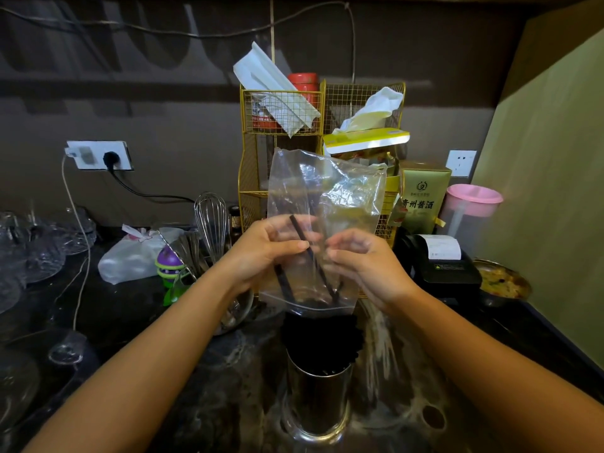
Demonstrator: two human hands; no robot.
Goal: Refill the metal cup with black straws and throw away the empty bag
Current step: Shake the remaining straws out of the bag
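Observation:
A clear plastic bag (330, 191) hangs upside down, its mouth just above the metal cup (318, 400) at the front of the dark counter. The cup is packed with black straws (322, 335) that stick out of its top. Two or three black straws (302, 237) still lie slanted inside the bag. My left hand (264, 253) pinches the bag and a straw through the plastic on its left side. My right hand (366, 266) grips the bag's right side at the same height.
A yellow wire rack (251, 165) with papers and a tissue box stands behind the bag. A whisk (210, 220), utensils and a white bag lie to the left, glassware at far left. A receipt printer (438, 263), pink-lidded jug and a bowl sit to the right.

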